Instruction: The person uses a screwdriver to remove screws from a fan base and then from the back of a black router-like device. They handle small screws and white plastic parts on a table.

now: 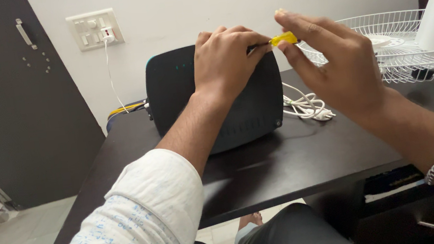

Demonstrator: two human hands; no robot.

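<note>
A black boxy device (pixel 249 106) with rounded corners stands upright on the dark table (pixel 290 162). My left hand (pixel 225 58) rests curled over its top right corner, fingers closed on a thin dark shaft. My right hand (pixel 333 66) pinches the small yellow handle (pixel 283 39) of that tool, a little screwdriver, between thumb and fingers just right of the left hand. A silver chain bracelet sits on my right wrist.
A coiled white cable (pixel 308 106) lies on the table right of the device. A white wire fan guard and white fan housing (pixel 414 37) sit at the back right. A wall switchboard (pixel 93 29) with a white plug and cord hangs at the left, beside a dark door.
</note>
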